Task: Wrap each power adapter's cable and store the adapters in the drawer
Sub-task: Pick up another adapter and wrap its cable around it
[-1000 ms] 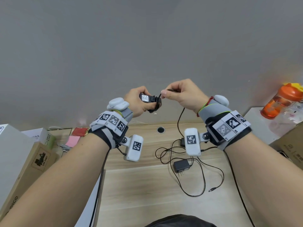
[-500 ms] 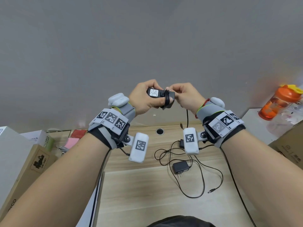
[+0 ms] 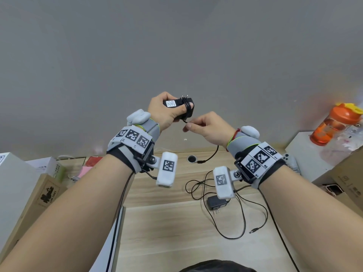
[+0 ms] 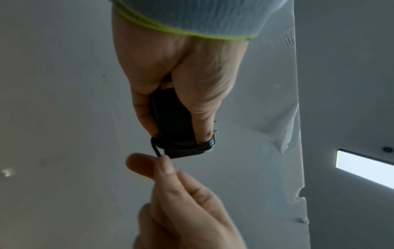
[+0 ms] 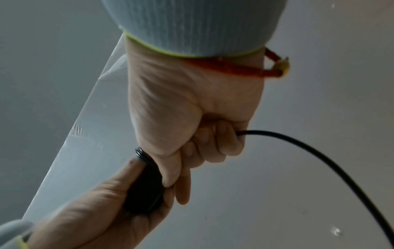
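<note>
My left hand (image 3: 164,112) has its fingers and thumb curled tight around a black power adapter (image 3: 177,107), held up in front of the grey wall (image 3: 176,46) with its two prongs pointing up. Several turns of its thin black cable (image 3: 213,154) are already wound around the adapter's body, and my thumb lies over those turns. Just below and to the right, my right hand (image 3: 208,127) pinches the same cable between thumb and forefinger, with the other fingers curled in around it. From that pinch the loose end hangs down past my wrist and curves toward the wooden desk (image 3: 176,232), ending in a small barrel plug (image 3: 200,161) in the air near a round cable hole (image 3: 191,159).

On the desk below my right wrist lies a second adapter (image 3: 216,203), prongs toward me, its cable unwound in loose loops around it. An orange bottle (image 3: 334,124) stands on a white surface at far right. Cardboard boxes (image 3: 39,197) sit at far left. I cannot see the drawer.
</note>
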`<action>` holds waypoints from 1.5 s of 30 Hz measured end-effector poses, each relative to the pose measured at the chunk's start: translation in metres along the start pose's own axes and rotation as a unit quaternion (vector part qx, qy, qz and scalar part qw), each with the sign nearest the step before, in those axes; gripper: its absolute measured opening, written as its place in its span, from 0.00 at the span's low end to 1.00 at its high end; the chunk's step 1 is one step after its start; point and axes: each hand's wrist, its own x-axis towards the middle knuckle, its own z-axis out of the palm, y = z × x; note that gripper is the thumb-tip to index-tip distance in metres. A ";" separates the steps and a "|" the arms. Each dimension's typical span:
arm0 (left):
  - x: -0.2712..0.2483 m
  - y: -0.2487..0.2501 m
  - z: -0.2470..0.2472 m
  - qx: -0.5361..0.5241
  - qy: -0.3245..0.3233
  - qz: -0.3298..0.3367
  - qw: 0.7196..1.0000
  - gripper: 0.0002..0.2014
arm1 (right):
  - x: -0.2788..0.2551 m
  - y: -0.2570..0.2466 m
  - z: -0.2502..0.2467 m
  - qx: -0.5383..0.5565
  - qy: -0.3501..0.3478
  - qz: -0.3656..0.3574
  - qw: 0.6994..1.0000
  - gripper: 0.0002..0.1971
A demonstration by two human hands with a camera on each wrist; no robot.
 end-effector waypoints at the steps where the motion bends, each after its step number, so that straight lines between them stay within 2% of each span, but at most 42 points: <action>1: 0.001 -0.003 -0.003 0.015 0.005 -0.002 1.000 0.17 | -0.002 -0.003 -0.002 0.000 -0.003 0.001 1.000 0.11; 6: 0.001 -0.019 -0.014 0.087 -0.010 -0.016 0.996 0.19 | -0.006 -0.013 -0.017 0.017 0.025 -0.009 1.000 0.08; 9: -0.001 -0.025 -0.014 0.129 -0.051 -0.017 0.990 0.18 | -0.003 -0.014 -0.025 0.030 0.045 -0.019 0.998 0.06; 13: -0.007 -0.023 -0.011 0.167 -0.116 -0.021 0.979 0.18 | -0.003 -0.019 -0.038 0.053 0.079 -0.020 0.995 0.07; 19: -0.017 -0.007 0.000 0.116 -0.186 0.007 0.976 0.18 | 0.002 -0.008 -0.039 0.054 0.089 -0.013 0.995 0.09; 22: -0.019 0.000 0.003 0.082 -0.197 0.012 0.977 0.17 | 0.001 -0.002 -0.036 0.085 0.093 -0.018 0.992 0.11; 25: -0.022 0.004 0.004 0.031 -0.201 0.005 0.979 0.16 | 0.001 0.003 -0.030 0.110 0.088 0.006 0.990 0.15; 27: -0.023 0.005 0.007 -0.019 -0.191 -0.009 0.981 0.16 | 0.001 0.006 -0.023 0.122 0.079 0.027 0.989 0.18; 30: -0.023 0.007 0.011 -0.097 -0.143 -0.034 0.984 0.13 | 0.000 0.009 -0.012 0.139 0.061 0.044 0.987 0.14; 33: -0.019 0.007 0.011 -0.173 -0.107 -0.052 0.978 0.09 | -0.004 0.009 -0.001 0.140 0.027 0.039 0.989 0.15; 37: -0.013 -0.001 0.008 -0.185 -0.050 -0.082 0.978 0.13 | -0.005 0.006 0.008 0.039 0.025 0.019 0.999 0.15; 40: -0.009 -0.005 0.003 -0.187 -0.037 -0.113 0.975 0.08 | -0.006 0.000 0.006 -0.019 0.039 0.024 0.999 0.18; 42: -0.008 -0.005 0.001 -0.191 -0.036 -0.133 0.972 0.07 | -0.009 -0.005 0.003 -0.002 0.041 0.029 0.999 0.17; 45: -0.007 -0.005 0.000 -0.184 -0.041 -0.146 0.971 0.07 | -0.013 -0.010 0.001 0.060 0.045 0.020 0.997 0.07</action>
